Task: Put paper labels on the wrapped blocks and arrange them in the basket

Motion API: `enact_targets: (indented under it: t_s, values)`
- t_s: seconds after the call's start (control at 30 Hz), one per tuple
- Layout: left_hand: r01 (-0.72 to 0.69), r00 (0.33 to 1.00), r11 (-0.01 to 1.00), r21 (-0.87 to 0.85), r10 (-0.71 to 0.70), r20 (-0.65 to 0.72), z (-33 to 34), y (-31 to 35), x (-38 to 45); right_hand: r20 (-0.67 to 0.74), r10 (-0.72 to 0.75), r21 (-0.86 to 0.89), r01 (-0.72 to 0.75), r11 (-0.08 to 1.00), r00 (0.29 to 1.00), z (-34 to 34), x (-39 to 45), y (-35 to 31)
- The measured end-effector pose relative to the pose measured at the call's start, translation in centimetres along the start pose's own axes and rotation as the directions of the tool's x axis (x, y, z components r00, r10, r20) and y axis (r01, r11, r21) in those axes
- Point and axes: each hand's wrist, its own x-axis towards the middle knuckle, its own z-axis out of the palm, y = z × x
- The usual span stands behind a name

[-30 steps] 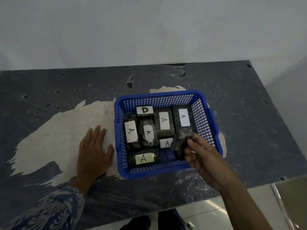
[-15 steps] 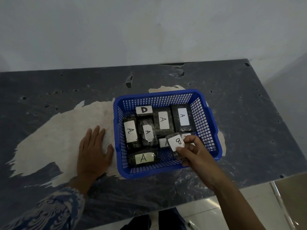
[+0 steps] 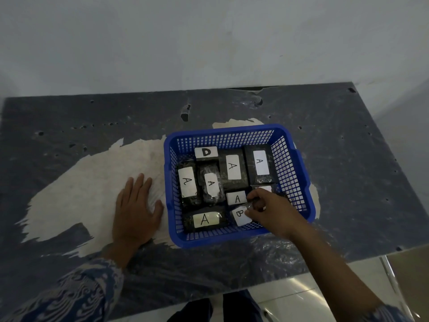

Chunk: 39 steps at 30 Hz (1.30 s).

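While left hand (image 3: 135,212) rests flat, right hand (image 3: 270,211) grips B-labelled block (image 3: 241,214) inside basket (image 3: 304,182).

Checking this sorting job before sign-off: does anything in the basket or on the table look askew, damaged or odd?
Yes. In the blue basket the B-labelled block under the right hand sits tilted, while its neighbours lie squarer. One label reads D among mostly A labels. The table's dark covering is peeled away, baring a pale patch.
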Motion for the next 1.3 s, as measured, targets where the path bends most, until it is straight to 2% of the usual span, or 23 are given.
enact_targets:
  t_s: [0.23, 0.6, 0.87, 1.0, 1.1, 1.17, 1.3]
  values:
    - [-0.003, 1.0, 1.0, -0.014, 0.003, -0.004, 0.0, 0.0, 0.0, -0.024, 0.035, -0.214, -0.039, 0.976, 0.999, 1.5, 1.1, 0.1]
    - [-0.004, 1.0, 1.0, -0.002, 0.004, 0.005, 0.2, -0.1, 0.1, -0.166, 0.031, -0.271, -0.076, 0.96, 0.986, 2.7, 1.5, -0.4]
    - [-0.004, 1.0, 1.0, 0.0, 0.004, -0.001, 0.2, -0.1, 0.0, -0.177, 0.034, -0.379, -0.1, 0.92, 0.984, 3.1, 2.2, -0.7]
    - [-0.004, 1.0, 1.0, 0.012, 0.004, 0.011, 0.0, 0.0, -0.1, -0.163, 0.052, -0.36, -0.109, 0.927, 0.985, 3.0, 2.2, -0.8]
    - [-0.007, 1.0, 1.0, -0.001, 0.007, 0.008, -0.2, -0.1, 0.0, -0.151, 0.076, -0.187, -0.104, 0.977, 0.986, 2.2, 1.7, -0.3]
    - [0.0, 1.0, 1.0, -0.013, 0.0, 0.029, -0.4, 0.1, 0.0, -0.214, 0.066, -0.123, -0.093, 0.988, 0.975, 1.3, 1.0, 0.1]
    - [-0.002, 0.999, 0.999, -0.05, 0.004, 0.043, -0.8, 0.1, -0.1, -0.385, 0.037, -0.111, -0.086, 0.99, 0.922, -2.2, -1.3, 0.8]
